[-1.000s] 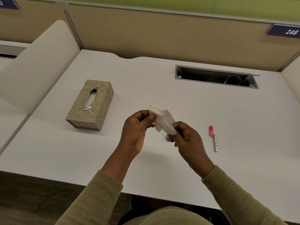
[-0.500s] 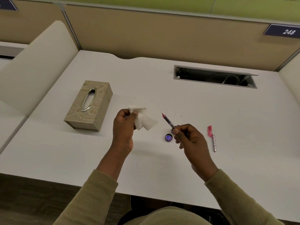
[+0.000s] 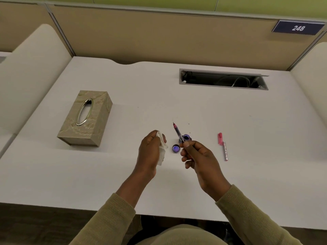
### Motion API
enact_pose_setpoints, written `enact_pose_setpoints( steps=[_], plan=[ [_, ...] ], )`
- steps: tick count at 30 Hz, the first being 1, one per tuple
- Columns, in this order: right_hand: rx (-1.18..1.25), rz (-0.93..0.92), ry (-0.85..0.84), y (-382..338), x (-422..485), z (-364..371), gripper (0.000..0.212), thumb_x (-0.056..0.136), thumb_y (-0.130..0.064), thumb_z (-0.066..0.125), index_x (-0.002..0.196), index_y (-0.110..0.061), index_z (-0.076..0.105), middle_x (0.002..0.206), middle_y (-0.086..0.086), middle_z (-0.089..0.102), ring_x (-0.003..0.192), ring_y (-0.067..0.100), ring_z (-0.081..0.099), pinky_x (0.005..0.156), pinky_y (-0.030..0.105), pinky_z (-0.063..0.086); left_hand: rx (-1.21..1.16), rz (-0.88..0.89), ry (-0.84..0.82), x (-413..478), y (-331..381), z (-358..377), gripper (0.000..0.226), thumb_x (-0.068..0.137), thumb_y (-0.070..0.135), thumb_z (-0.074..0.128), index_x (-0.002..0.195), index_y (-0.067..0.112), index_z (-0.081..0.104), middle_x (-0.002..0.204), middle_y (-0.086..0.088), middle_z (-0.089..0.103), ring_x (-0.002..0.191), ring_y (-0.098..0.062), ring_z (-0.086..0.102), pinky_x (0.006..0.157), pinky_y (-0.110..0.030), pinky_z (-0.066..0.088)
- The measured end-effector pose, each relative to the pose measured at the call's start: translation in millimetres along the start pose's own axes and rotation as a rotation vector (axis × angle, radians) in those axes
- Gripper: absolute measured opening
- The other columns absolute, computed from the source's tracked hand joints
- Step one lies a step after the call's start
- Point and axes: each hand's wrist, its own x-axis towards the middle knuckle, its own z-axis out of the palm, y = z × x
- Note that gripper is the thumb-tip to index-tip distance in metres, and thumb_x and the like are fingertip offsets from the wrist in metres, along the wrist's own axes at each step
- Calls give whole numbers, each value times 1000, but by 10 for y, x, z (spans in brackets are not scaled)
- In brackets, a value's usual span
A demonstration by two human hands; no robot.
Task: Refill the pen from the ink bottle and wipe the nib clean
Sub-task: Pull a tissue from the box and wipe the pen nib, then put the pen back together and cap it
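The right hand (image 3: 198, 156) pinches a slim pink, ink-filled pen (image 3: 178, 132), nib up, above the white worktop (image 3: 247, 174). Just beside it stand the small open purple ink bottle (image 3: 186, 137) and its round cap (image 3: 176, 148). The left hand (image 3: 150, 152) grips a crumpled white tissue (image 3: 162, 149).

The tissue box (image 3: 85, 119) lies on the tabletop (image 3: 159, 89) at frame left, the cable slot (image 3: 223, 80) at upper right. At centre stands the ink bottle (image 3: 187, 137), its lid (image 3: 176, 148) just lower left, 2 pen parts (image 3: 225, 152) further right; the pen (image 3: 177, 132) crosses before the bottle, a tissue (image 3: 162, 149) left of the lid.
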Motion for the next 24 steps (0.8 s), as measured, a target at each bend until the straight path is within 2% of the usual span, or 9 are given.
enact_pose_setpoints(
  steps=[3,5,6,9,11,13,20,24],
  plan=[
    [-1,12,6,21,-7,-44,22,102,-23,58,100,-12,77,78,0,67,72,15,57,61,28,46,-63,-89,-50,-28,27,98,28,82,32,51,59,21,41,65,1,40,58,-20,31,51,-28,28],
    [0,16,2,33,-14,-78,23,102,-25,57,99,-15,78,79,0,67,72,16,57,62,29,46,14,-26,-57,-45,22,158,46,84,50,63,60,21,36,65,-2,36,55,-19,29,48,-29,28],
    [1,16,1,39,-16,-97,23,103,-26,57,100,-16,78,79,0,67,73,16,57,62,29,46,45,21,-63,-60,15,190,51,86,51,66,60,21,34,64,-4,34,54,-19,27,47,-29,28],
    [-5,9,4,41,-23,-155,23,103,-26,57,103,-16,77,78,0,67,73,16,58,62,29,47,44,96,-101,-104,3,277,48,90,41,70,58,21,39,53,3,37,52,-19,26,47,-30,28],
    [-10,5,6,37,-27,-196,22,103,-26,57,104,-14,76,78,1,66,72,16,58,62,29,47,50,128,-143,-126,17,326,34,90,36,71,69,14,55,51,11,44,50,-16,30,47,-29,29],
    [-9,-1,9,33,-27,-241,20,102,-26,58,102,-15,75,78,1,66,72,16,58,62,30,47,55,138,-173,-135,25,381,23,91,30,70,81,10,62,51,13,49,48,-13,32,46,-27,30],
    [-71,-46,4,19,-17,-452,19,101,-28,60,102,-15,74,77,1,68,72,16,60,64,31,48,79,104,-175,-91,1,545,19,89,27,72,87,9,67,59,2,51,51,-15,35,45,-26,33],
    [-41,-31,9,0,-40,-530,26,104,-32,53,108,-17,74,84,7,74,74,17,66,66,34,51,65,89,-180,-71,6,640,22,88,28,73,89,6,69,63,-4,53,52,-15,38,45,-24,33]
  ],
)
